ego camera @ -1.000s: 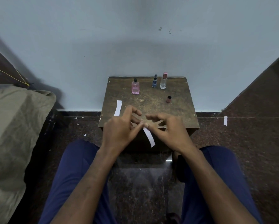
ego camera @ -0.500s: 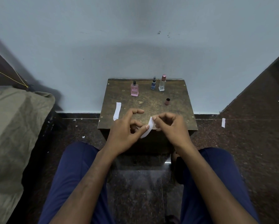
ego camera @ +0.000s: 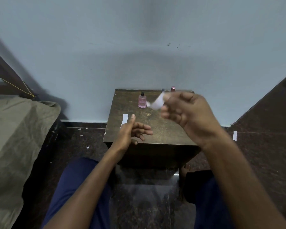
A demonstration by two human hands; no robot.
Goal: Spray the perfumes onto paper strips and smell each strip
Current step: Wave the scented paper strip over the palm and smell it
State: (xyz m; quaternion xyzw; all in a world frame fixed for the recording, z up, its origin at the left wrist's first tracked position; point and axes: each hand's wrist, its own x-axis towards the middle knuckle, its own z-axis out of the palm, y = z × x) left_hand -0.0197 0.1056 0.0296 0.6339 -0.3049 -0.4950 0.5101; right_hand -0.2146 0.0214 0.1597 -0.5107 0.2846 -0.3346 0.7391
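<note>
1. The right hand (ego camera: 189,113) was raised above the bench (ego camera: 155,123), blurred by motion, with its thumb and fingers pinching a white paper strip (ego camera: 157,103).
2. That strip stuck out to the left of the fingertips, in the air over the back half of the bench, and its blurred lower end overlapped the pink perfume bottle (ego camera: 142,102) in the view.
3. The left hand (ego camera: 130,131) hovered low over the bench's front left part, fingers loosely spread and relaxed, thumb pointing up, holding nothing.
4. The two hands were well apart, the right one higher and nearer the camera than the left.
5. A second paper strip (ego camera: 124,119) lay flat on the bench near its left edge, just beside the left thumb; whether the thumb touched it could not be told.
6. The pink bottle stood upright with a black cap near the back of the bench, left of centre.
7. Behind the raised right hand, only the tops of two more bottles showed at the back edge: a dark blue cap (ego camera: 163,89) and a pink metallic cap (ego camera: 173,88); their bodies were hidden by the hand and strip.
8. Another white strip (ego camera: 235,135) lay on the dark speckled floor (ego camera: 82,146) to the right of the bench, and small white scraps dotted the floor on the left.
9. An olive-coloured cloth (ego camera: 15,138) covered something bulky at the left side of the view.
10. The person's legs in dark blue trousers (ego camera: 72,187) sat on either side of the bench's front.
</note>
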